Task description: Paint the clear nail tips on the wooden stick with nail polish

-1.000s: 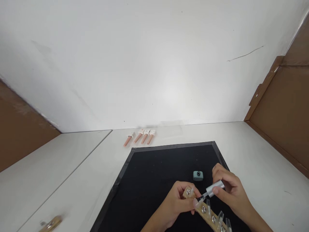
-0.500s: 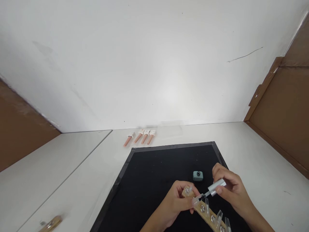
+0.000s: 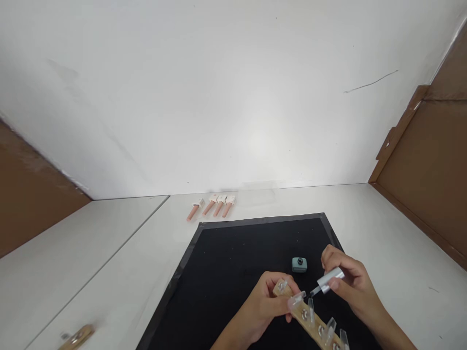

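Observation:
My left hand (image 3: 268, 306) grips a wooden strip (image 3: 309, 326) near its upper end, thumb and fingers closed around it. Along the strip, round metal pieces carry several clear nail tips (image 3: 330, 330) that stick up at a slant. Between the thumb and fingers of my right hand (image 3: 352, 282) is a nail polish brush (image 3: 330, 280) with a silver cap handle. Its dark bristles point down left, close to the clear nail tip (image 3: 296, 300) beside my left thumb; I cannot tell whether they touch. Just beyond my hands stands an open teal polish bottle (image 3: 299, 265).
A black mat (image 3: 233, 272) with a taped grey edge lies under my hands on the white table (image 3: 138, 253). Several bottles with pinkish caps (image 3: 219, 208) lie near the back wall. Another wooden strip (image 3: 77, 338) is at the lower left. Brown cardboard panels (image 3: 430, 175) stand at the sides.
The brush in my right hand has shifted slightly right, away from the nail tip by my left thumb. The wooden strip has moved a touch left.

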{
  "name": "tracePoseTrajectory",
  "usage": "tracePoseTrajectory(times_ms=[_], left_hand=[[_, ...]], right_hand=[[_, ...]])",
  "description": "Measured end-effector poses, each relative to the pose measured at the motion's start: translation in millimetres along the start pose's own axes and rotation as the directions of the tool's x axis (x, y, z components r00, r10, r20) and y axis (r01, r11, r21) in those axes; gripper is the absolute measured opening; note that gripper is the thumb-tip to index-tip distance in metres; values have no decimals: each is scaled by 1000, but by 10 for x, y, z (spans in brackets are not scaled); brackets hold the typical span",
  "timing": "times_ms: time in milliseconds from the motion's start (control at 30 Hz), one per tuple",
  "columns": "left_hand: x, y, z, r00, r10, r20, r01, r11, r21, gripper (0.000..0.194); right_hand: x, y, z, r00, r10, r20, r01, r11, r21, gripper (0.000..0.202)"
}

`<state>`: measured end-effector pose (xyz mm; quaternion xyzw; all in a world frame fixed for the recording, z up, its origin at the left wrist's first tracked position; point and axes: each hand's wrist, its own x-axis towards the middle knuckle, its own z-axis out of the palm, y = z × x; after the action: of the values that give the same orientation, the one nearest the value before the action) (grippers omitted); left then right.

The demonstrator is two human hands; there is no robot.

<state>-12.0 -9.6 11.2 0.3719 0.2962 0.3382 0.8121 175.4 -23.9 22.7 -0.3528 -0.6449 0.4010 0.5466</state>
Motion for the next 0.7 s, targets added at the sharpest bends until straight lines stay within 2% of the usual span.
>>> tracePoseTrajectory(times_ms=[233, 400, 567, 700], left_hand=[[-3, 5, -16, 1000, -7, -3, 7, 1000, 13, 30], [0, 2, -14, 1000, -8, 7, 8, 1000, -2, 30], [-9, -9, -21, 1000, 0, 4, 0, 1000, 5, 29], [-15, -1, -18, 1000, 0, -4, 0, 1000, -6, 30]], right_hand=[[-10, 38, -17, 997, 17, -82, -16, 1000, 17, 29], [-17, 38, -17, 996, 54, -67, -49, 997, 65, 24], [-24, -1, -53, 971, 199, -129, -174, 968, 180, 19], [-19, -19, -57, 962, 265, -68, -238, 934, 268, 16]])
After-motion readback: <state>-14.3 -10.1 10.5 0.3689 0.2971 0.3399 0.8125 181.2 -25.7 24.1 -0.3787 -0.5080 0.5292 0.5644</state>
